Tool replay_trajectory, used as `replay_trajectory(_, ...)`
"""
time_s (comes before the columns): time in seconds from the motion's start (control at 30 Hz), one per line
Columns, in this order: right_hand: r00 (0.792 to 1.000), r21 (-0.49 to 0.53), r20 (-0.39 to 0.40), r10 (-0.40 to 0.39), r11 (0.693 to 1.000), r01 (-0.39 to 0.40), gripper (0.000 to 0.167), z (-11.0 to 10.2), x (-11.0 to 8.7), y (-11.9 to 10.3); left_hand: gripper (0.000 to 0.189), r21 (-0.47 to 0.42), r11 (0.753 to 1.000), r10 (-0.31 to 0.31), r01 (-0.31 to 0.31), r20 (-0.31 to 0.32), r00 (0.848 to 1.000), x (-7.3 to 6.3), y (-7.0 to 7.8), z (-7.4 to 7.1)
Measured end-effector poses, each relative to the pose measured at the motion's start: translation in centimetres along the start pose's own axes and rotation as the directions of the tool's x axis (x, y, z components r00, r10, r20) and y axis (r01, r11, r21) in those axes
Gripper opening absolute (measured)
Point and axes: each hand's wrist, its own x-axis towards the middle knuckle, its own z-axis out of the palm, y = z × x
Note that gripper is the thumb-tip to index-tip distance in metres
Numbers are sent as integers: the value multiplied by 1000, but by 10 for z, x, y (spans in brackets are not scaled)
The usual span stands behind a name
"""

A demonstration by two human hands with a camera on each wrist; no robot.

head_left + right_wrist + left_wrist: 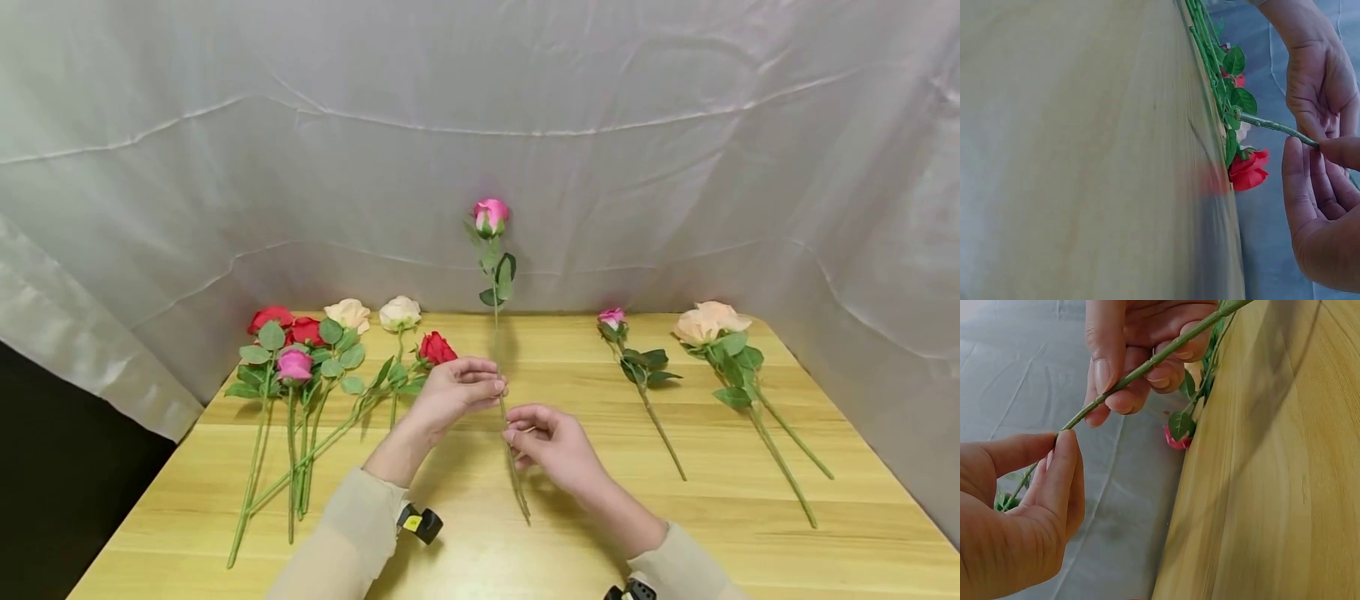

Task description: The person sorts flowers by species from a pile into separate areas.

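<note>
A pink rose (491, 215) with a long green stem stands nearly upright above the middle of the table, bloom at the top. Partway down the stem, my left hand (461, 390) pinches it between thumb and fingers. My right hand (555, 446) pinches the same stem a little lower, its thumb against the fingertips. The left wrist view shows both hands close together along the green stem (1160, 357). In the right wrist view, the cut stem end (1266, 123) sticks out past the right fingers.
On the table's left lie red roses (270, 318), cream roses (400, 312) and a magenta rose (294, 365), stems crossing. To the right are a smaller pink rose (612, 317) and peach roses (711, 322). A grey curtain (600, 167) hangs behind the wooden table (600, 533).
</note>
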Motion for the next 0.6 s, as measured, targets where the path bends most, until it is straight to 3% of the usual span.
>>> replay_trajectory(0.3, 1000, -27, 9, -12, 1000, 13, 37, -7, -5, -6, 36, -11, 1000, -9, 10, 40, 999, 1, 0, 3)
replay_trajectory(0.6, 1000, -85, -7, -21, 996, 20, 36, -26, -14, -12, 38, 9, 1000, 20, -21, 93, 995, -3, 6, 1)
